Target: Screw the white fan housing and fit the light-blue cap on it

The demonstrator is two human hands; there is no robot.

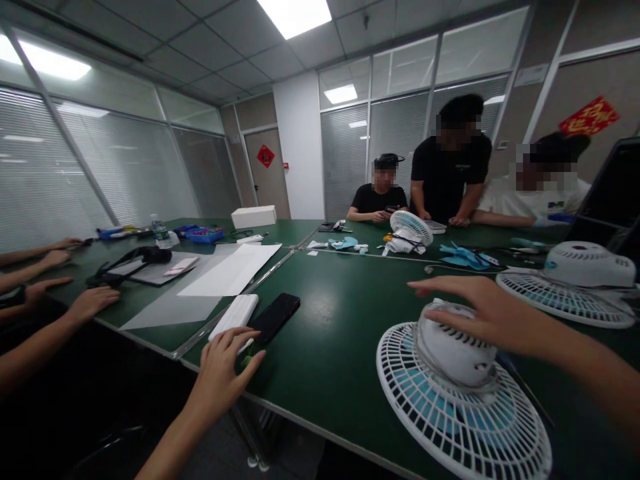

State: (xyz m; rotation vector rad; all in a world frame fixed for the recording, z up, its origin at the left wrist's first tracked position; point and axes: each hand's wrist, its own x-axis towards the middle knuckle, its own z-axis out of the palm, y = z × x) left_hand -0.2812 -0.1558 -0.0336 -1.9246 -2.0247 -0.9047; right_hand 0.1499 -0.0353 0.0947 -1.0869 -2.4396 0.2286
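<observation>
Right hand (493, 317) is lying open, fingers spread, over motor housing (453, 357) of white fan (450, 433), grille-down at lower right of frame; not gripping. Left hand (220, 370) is resting flat, fingers loosely apart, on table edge (320, 407) at lower centre, just by white power bank (234, 315) and phone (275, 317). Judgement: palm is best pressing squarely on housing centre so grille is not rocking.

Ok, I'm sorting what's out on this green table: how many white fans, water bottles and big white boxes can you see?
White fans: 3 (near, right, far)
Water bottles: 1
Big white boxes: 1
Total: 5
</observation>
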